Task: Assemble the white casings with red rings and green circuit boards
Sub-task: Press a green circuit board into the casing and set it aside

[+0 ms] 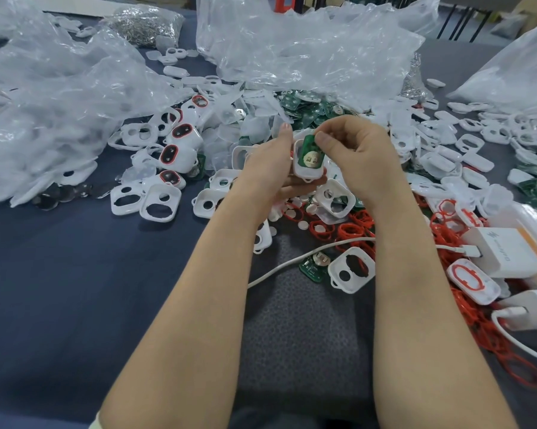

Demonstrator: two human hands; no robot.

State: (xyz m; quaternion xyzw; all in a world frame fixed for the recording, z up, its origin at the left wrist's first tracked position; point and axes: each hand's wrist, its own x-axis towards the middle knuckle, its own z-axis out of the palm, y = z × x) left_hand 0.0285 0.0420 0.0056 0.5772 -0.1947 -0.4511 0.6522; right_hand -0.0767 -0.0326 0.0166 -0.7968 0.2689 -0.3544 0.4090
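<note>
Covering most of the dark blue table [59,274], crumpled plastic bags [292,51] spill loose parts toward the person: empty white shells [158,205], green boards [301,109], and a tangle of red rings [354,227] to the right. Above this heap the left hand [270,162] cradles one white casing [307,173], fingers curled under it and thumb raised beside its edge. The right hand [354,147] pinches the top of a green circuit board [310,150] between thumb and forefinger, the board lying in the casing's open face with its upper end seemingly not yet seated. The risk appears to be a crooked fit: pressing while the board sits tilted could jam it against the casing wall or flex it. A loose hold underneath could also let the casing twist, dropping the pair into the matching clutter below, where it would be hard to find. Whether this casing holds a red ring cannot be told
</note>
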